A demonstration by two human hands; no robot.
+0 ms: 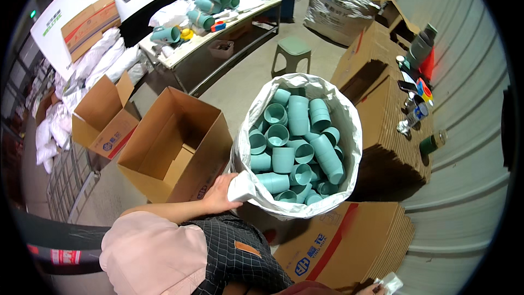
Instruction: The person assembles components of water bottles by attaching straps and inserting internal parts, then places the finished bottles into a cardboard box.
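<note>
My left hand (219, 194) is closed around a folded white piece (241, 187) at the near left rim of a large white woven sack (353, 131). Whether that piece is part of the sack or separate, I cannot tell. Many teal plastic cups (298, 114) fill the sack, some nested in stacks and others loose on their sides. At the lower right edge, my right hand (372, 290) shows only in part. Its fingers are closed on a crumpled whitish plastic piece (392, 283), beside a stack of flattened cardboard boxes (349, 240).
An open cardboard box (210, 161) stands left of the sack, with another open box (112, 128) beyond. A green stool (293, 47) and a worktable (183, 57) bearing teal cups are farther off. Stacked cardboard (376, 131) holding bottles lines the corrugated wall (469, 131).
</note>
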